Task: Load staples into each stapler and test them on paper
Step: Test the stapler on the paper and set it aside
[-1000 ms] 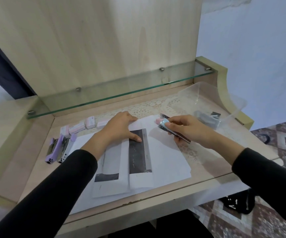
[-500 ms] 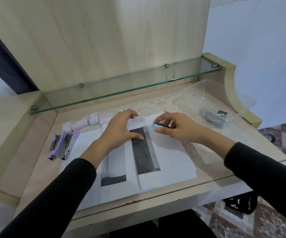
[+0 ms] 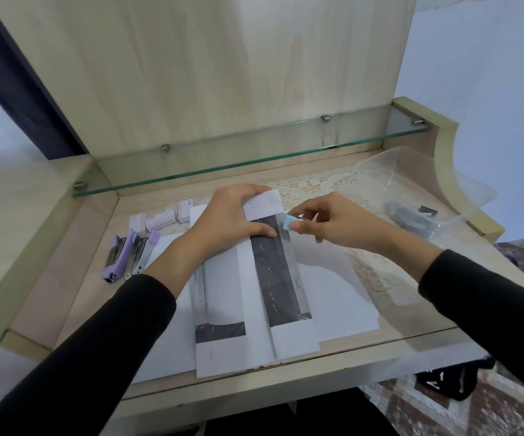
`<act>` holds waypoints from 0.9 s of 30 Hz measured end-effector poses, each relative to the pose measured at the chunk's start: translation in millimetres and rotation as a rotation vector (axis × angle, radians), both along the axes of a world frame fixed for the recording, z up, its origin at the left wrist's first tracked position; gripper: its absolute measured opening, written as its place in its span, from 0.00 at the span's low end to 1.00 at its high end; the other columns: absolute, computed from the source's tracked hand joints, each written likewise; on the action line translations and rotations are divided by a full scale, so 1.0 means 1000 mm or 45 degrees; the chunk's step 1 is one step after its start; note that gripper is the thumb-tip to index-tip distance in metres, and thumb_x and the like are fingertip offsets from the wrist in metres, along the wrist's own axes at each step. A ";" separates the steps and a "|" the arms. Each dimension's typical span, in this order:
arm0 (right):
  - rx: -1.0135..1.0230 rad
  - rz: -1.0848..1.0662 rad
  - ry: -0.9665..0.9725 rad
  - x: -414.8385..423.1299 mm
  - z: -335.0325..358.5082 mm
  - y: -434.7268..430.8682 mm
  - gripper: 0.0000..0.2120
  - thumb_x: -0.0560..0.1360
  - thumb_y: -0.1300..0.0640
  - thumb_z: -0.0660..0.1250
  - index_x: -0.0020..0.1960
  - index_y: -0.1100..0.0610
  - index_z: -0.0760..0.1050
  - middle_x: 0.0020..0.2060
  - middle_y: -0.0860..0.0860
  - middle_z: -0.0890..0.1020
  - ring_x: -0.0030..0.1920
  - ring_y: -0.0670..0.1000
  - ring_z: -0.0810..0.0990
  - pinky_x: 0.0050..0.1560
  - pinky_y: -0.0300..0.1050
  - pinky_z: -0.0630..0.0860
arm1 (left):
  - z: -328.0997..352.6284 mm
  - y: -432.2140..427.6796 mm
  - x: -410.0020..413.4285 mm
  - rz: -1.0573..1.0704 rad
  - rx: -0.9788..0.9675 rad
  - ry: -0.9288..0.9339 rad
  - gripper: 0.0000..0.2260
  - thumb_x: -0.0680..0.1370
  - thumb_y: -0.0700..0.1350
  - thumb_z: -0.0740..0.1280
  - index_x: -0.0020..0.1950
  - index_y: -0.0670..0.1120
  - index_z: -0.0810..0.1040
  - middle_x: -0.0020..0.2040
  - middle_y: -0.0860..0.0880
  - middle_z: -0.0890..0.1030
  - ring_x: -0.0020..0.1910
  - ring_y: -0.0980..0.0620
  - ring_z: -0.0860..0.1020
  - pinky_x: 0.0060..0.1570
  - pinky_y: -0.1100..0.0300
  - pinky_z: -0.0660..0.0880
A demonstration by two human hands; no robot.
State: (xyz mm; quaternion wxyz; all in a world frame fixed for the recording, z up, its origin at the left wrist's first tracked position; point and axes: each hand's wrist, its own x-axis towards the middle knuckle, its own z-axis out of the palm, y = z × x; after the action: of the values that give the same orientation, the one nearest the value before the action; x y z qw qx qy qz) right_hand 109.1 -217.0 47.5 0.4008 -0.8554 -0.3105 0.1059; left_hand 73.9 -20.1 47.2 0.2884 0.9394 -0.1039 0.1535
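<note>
Paper (image 3: 254,309) lies mid-frame on surface (image 3: 65,278). Left hand (image 3: 229,218) flat on its upper end, fingers straight, pressing down. Right hand (image 3: 333,221) pinches small blue stapler (image 3: 292,221) at paper's right edge, upper centre. Two purple staplers (image 3: 114,262) lie at left, staple boxes (image 3: 159,221) just above them.

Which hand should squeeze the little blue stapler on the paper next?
The right hand. It holds the blue stapler with its tip at the edge of the paper strip. The left hand lies flat on that paper, pinning it down, so it is probably best left there.
</note>
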 end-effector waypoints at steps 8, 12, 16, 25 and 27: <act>0.059 0.055 -0.050 -0.011 0.018 0.003 0.11 0.73 0.52 0.67 0.45 0.61 0.77 0.30 0.46 0.74 0.30 0.47 0.72 0.34 0.38 0.68 | 0.021 -0.009 -0.007 -0.182 0.256 -0.290 0.32 0.63 0.49 0.75 0.63 0.38 0.74 0.50 0.42 0.80 0.49 0.46 0.77 0.49 0.69 0.63; 0.067 0.043 -0.132 -0.015 0.024 0.001 0.05 0.73 0.52 0.67 0.42 0.54 0.78 0.27 0.46 0.73 0.26 0.44 0.67 0.30 0.34 0.63 | 0.019 -0.008 -0.006 -0.200 0.411 -0.385 0.32 0.63 0.53 0.73 0.62 0.37 0.74 0.46 0.41 0.79 0.45 0.43 0.77 0.48 0.60 0.66; 0.048 0.072 -0.154 -0.016 0.026 0.002 0.10 0.72 0.51 0.68 0.42 0.58 0.79 0.25 0.50 0.69 0.26 0.45 0.63 0.30 0.39 0.61 | 0.013 -0.009 -0.008 -0.178 0.421 -0.422 0.31 0.64 0.53 0.73 0.63 0.38 0.74 0.45 0.42 0.78 0.47 0.48 0.72 0.50 0.54 0.67; 0.060 0.081 -0.183 -0.019 0.029 0.007 0.12 0.70 0.51 0.70 0.45 0.60 0.80 0.26 0.51 0.67 0.27 0.46 0.62 0.29 0.38 0.58 | 0.012 -0.009 -0.015 -0.170 0.346 -0.482 0.30 0.68 0.55 0.65 0.63 0.37 0.73 0.44 0.43 0.77 0.47 0.52 0.68 0.50 0.55 0.64; 0.073 0.083 -0.172 -0.020 0.030 0.007 0.13 0.69 0.51 0.70 0.45 0.61 0.80 0.26 0.50 0.67 0.27 0.46 0.62 0.29 0.37 0.58 | 0.011 -0.008 -0.016 -0.165 0.333 -0.485 0.30 0.68 0.55 0.66 0.63 0.37 0.73 0.45 0.43 0.77 0.48 0.52 0.69 0.50 0.56 0.64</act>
State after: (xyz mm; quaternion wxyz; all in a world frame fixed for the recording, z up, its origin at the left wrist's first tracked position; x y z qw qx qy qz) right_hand 89.5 -209.8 77.1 0.3995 -0.8383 -0.3674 0.0521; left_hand 58.3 -27.8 58.2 0.1489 0.9142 -0.2355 0.2944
